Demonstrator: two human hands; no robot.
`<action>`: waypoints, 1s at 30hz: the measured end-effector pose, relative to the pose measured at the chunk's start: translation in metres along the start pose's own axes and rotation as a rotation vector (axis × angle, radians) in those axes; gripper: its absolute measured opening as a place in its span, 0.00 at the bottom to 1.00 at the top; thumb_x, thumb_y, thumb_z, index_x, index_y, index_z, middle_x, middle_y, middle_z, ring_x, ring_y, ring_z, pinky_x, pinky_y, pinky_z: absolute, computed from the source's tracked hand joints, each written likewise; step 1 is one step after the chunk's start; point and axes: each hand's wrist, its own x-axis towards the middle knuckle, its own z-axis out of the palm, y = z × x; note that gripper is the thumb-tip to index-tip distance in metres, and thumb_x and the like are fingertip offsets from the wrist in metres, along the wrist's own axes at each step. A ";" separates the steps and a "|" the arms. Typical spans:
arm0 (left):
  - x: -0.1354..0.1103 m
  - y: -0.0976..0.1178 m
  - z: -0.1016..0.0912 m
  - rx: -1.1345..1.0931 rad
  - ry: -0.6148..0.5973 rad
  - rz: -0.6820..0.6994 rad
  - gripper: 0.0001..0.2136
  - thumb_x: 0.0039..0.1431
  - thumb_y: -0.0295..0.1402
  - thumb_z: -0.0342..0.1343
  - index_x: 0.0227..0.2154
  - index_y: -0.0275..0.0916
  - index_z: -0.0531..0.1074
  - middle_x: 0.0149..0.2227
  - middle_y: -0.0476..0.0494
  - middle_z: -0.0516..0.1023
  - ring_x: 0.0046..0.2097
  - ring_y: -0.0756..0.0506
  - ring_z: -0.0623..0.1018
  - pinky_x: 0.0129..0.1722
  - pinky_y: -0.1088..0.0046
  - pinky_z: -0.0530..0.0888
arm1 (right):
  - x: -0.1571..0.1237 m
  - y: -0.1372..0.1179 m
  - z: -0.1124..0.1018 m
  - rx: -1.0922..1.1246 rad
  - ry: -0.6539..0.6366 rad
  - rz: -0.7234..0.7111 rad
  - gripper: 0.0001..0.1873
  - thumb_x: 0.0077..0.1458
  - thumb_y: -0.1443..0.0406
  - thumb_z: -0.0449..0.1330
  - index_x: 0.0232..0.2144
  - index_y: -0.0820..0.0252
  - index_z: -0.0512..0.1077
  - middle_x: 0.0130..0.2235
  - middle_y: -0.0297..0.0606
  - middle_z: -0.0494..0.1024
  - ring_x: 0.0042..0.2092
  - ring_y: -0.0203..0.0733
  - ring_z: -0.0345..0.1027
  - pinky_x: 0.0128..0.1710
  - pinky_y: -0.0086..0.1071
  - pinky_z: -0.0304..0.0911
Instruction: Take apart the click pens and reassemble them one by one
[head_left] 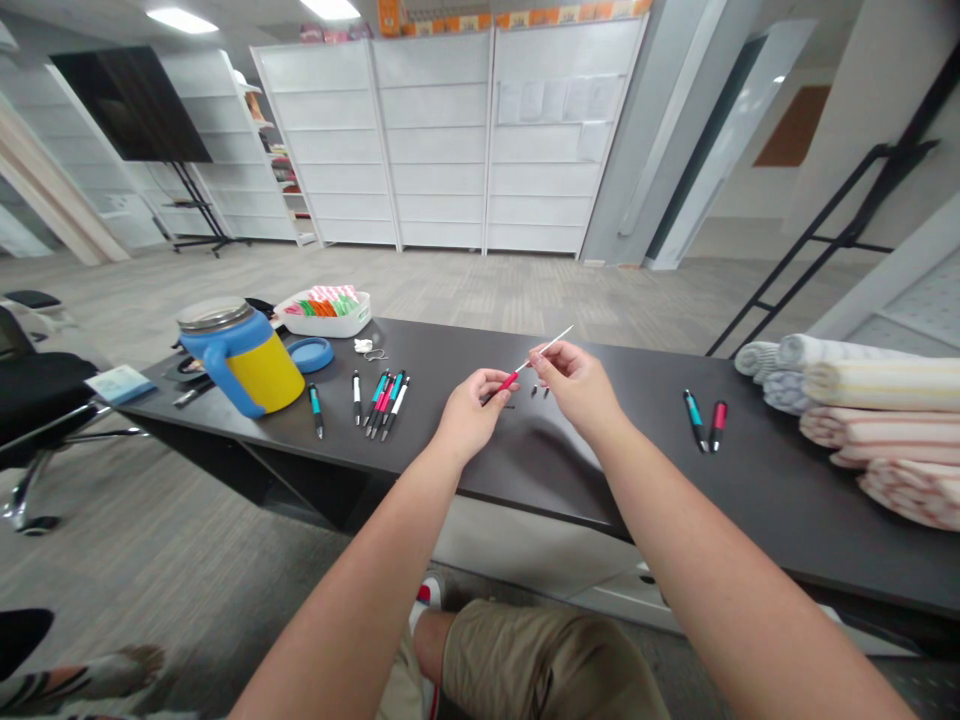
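Red pen barrel (pixel 509 382) and thin white refill (pixel 557 339) made up the work, seen in the head view held up just over the near-middle of the dark desk (pixel 772 505). The left hand (pixel 472 412) was curled around the barrel, its fingertips clamped near the red end. The right hand (pixel 577 385) pinched the refill between thumb and fingers, close to where it met the barrel, so that its far end stuck out up and to the right. The two hands sat just beside each other, and the refill lined up roughly with the barrel.

Beneath the right hand lay a couple of small parts (pixel 535 390), too tiny to identify. To the left stood a group of pens (pixel 386 403), with a white pen (pixel 356 398) and a teal pen (pixel 316 411) apart from it, then a blue-and-yellow mug (pixel 259 362). Right of the arms lay another teal pen (pixel 695 420) and a red pen (pixel 718 427), near rolled towels (pixel 885 395).

The step in hand looked like handling the refill at the barrel's mouth; whether it was going in or coming out, I could not tell. Either way, the next move called for a steady left grip and a straight slide along the barrel.
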 end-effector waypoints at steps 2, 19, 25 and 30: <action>0.000 0.000 0.000 0.014 -0.007 0.006 0.07 0.64 0.28 0.59 0.45 0.39 0.73 0.46 0.40 0.85 0.50 0.44 0.82 0.50 0.67 0.75 | 0.000 -0.001 0.000 -0.022 0.006 -0.012 0.20 0.58 0.47 0.65 0.38 0.58 0.76 0.33 0.36 0.78 0.30 0.37 0.66 0.30 0.32 0.61; 0.002 -0.007 -0.001 -0.016 0.009 0.010 0.08 0.63 0.27 0.59 0.45 0.39 0.74 0.45 0.40 0.85 0.51 0.43 0.83 0.55 0.63 0.75 | -0.001 0.000 0.002 0.002 -0.045 0.064 0.23 0.55 0.47 0.67 0.41 0.59 0.77 0.37 0.41 0.83 0.32 0.39 0.71 0.32 0.34 0.63; 0.002 -0.008 -0.002 0.013 0.015 0.008 0.07 0.64 0.28 0.60 0.44 0.40 0.74 0.46 0.40 0.85 0.50 0.43 0.83 0.55 0.61 0.75 | -0.001 0.000 0.000 -0.052 -0.053 0.058 0.22 0.55 0.46 0.67 0.34 0.59 0.77 0.34 0.40 0.82 0.29 0.37 0.68 0.30 0.33 0.61; 0.002 -0.009 -0.001 0.002 0.006 0.011 0.07 0.64 0.29 0.60 0.44 0.39 0.75 0.45 0.40 0.85 0.50 0.43 0.83 0.56 0.61 0.75 | -0.001 -0.001 -0.001 -0.095 -0.036 0.037 0.22 0.56 0.45 0.66 0.35 0.58 0.77 0.35 0.40 0.82 0.31 0.39 0.70 0.30 0.33 0.61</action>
